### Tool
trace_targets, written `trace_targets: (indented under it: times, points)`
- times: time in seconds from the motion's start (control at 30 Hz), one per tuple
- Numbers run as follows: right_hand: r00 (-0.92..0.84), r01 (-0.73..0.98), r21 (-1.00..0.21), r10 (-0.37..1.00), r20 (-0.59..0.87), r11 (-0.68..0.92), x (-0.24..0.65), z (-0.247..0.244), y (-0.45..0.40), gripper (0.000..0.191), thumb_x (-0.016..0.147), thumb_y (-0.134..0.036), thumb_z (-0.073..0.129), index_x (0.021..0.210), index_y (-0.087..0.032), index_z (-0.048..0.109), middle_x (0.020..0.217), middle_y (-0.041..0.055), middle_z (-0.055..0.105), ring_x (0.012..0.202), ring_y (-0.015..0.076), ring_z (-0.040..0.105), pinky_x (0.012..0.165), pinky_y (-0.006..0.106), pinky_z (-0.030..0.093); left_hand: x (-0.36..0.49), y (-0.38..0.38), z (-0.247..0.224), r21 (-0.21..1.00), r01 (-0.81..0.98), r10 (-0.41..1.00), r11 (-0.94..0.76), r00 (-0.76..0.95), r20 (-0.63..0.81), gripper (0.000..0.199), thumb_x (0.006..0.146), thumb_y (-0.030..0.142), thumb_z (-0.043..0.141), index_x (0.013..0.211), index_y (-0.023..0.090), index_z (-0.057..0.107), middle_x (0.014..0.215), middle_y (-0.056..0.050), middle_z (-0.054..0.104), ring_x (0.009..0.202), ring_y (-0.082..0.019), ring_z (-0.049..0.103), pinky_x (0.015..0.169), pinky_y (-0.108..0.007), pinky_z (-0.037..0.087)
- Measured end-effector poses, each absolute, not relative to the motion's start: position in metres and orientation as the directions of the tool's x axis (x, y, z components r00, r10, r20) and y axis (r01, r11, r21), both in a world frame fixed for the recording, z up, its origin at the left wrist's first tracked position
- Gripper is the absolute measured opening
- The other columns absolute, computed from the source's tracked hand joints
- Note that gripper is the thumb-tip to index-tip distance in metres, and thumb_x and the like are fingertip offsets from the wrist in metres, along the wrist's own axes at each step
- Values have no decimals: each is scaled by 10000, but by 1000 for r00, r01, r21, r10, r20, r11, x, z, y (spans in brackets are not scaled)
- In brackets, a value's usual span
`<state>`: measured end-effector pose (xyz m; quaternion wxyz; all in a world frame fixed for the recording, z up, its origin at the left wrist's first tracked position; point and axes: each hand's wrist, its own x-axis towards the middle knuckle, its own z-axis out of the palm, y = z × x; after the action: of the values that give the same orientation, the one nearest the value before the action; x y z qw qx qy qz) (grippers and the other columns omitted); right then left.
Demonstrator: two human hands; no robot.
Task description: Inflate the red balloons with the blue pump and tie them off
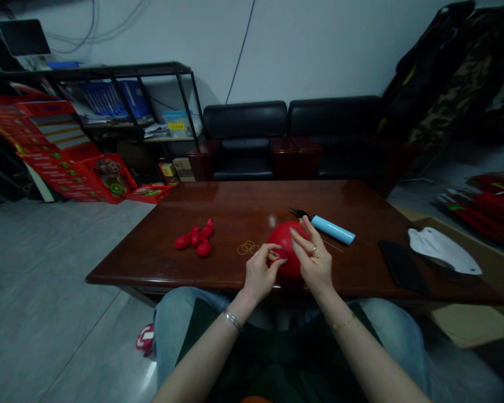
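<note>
A round, inflated red balloon (282, 234) is in front of me at the table's near edge, partly hidden behind my hands. Thumb and fingers of my left hand (261, 270) are closed in a pinch on the balloon's red neck. My right hand (316, 258) is raised against the balloon's right side, its fingers stretched out and apart. Just left of the balloon lie several thin yellow rubber bands (247, 247). Farther left is a cluster of small red balloons (197, 238). Beyond my right hand rests a light-blue hand pump (332, 229) with a black nozzle end.
The brown wooden table (235, 204) spans the space before me. At its right lie a dark phone-like slab (403, 266) and a white mask-like item (443, 249). A cardboard box (479, 324) stands beside it. Black sofas (246, 126) and red boxes (105, 176) are behind.
</note>
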<state>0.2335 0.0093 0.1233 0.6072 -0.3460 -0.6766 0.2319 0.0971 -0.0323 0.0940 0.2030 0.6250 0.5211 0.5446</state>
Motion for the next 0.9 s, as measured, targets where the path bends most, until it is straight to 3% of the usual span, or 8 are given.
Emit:
trace_targets:
  times: [0.07, 0.13, 0.3, 0.47, 0.6, 0.67, 0.77, 0.9]
  points:
    - [218, 154, -786, 755, 618, 599, 228, 116, 16, 355, 904, -331, 586, 1233, -220, 659, 1479, 96, 489, 1276, 247, 558, 1111, 472, 439, 96, -34, 93, 841, 387, 872, -378, -156, 464, 243, 833, 218, 700, 1061, 221, 614, 810, 4, 689, 831, -158, 685, 816, -288, 555]
    - [302, 109, -816, 763, 571, 568, 229, 113, 21, 371, 883, -334, 622, 1225, -197, 662, 1434, 117, 537, 1240, 260, 588, 1094, 483, 458, 94, -34, 91, 860, 348, 877, -372, -172, 449, 234, 831, 225, 705, 1049, 213, 622, 792, 6, 687, 844, -157, 688, 826, -288, 552]
    - [34, -23, -769, 770, 638, 638, 235, 117, 20, 352, 935, -298, 521, 1268, -265, 629, 1597, 55, 295, 1376, 282, 451, 1038, 467, 517, 94, -30, 90, 907, 294, 904, -301, -216, 369, 220, 802, 247, 735, 994, 200, 637, 752, 22, 683, 778, -142, 680, 789, -268, 536]
    - [163, 68, -767, 751, 640, 639, 232, 120, 19, 403, 889, -305, 610, 1290, -268, 614, 1579, 61, 335, 1352, 279, 480, 1078, 486, 479, 99, -28, 92, 909, 304, 923, -284, -172, 346, 218, 774, 249, 754, 925, 197, 606, 753, 34, 676, 691, -120, 653, 708, -233, 508]
    - [-179, 126, -735, 744, 644, 666, 246, 125, 20, 380, 866, -305, 638, 1246, -302, 647, 1594, 23, 306, 1431, 291, 364, 1138, 500, 403, 94, -29, 94, 930, 270, 947, -251, -130, 293, 227, 748, 253, 777, 864, 193, 592, 707, 42, 665, 656, -115, 636, 643, -210, 478]
    - [-255, 150, -700, 711, 655, 698, 253, 128, 18, 375, 899, -269, 578, 1268, -315, 629, 1618, 2, 239, 1453, 281, 321, 1172, 504, 345, 92, -29, 95, 934, 261, 953, -245, -115, 282, 221, 743, 246, 781, 851, 192, 596, 694, 45, 662, 645, -110, 624, 633, -205, 468]
    - [-200, 142, -682, 696, 690, 717, 253, 130, 16, 360, 929, -232, 520, 1261, -313, 634, 1625, -13, 215, 1462, 262, 306, 1174, 482, 348, 94, -29, 96, 933, 269, 958, -240, -92, 273, 207, 741, 226, 779, 846, 191, 604, 682, 48, 655, 633, -106, 608, 636, -204, 461]
    - [-1, 121, -713, 718, 696, 691, 243, 123, 16, 329, 921, -256, 561, 1231, -308, 655, 1600, 10, 292, 1403, 260, 415, 1132, 473, 419, 100, -31, 94, 940, 256, 963, -225, -89, 254, 230, 725, 256, 796, 842, 187, 609, 681, 45, 651, 635, -109, 604, 634, -206, 460]
